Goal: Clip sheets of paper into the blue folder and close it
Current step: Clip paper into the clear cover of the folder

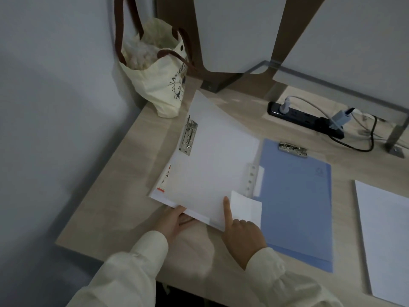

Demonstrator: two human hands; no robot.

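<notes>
paper sheets (212,165), likely light and floppy, lie on the left half of the open blue folder (296,207), your left hand (174,222) pinching their near edge, your right hand (243,238) pressing one straight finger down, so grip the edges near the clip (188,138).

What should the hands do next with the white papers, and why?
Probably nudge the white sheets square against the side clip. Their near edges look uneven, the left hand holds that edge, the right hand presses one finger on top, and the blue folder lies open.
</notes>
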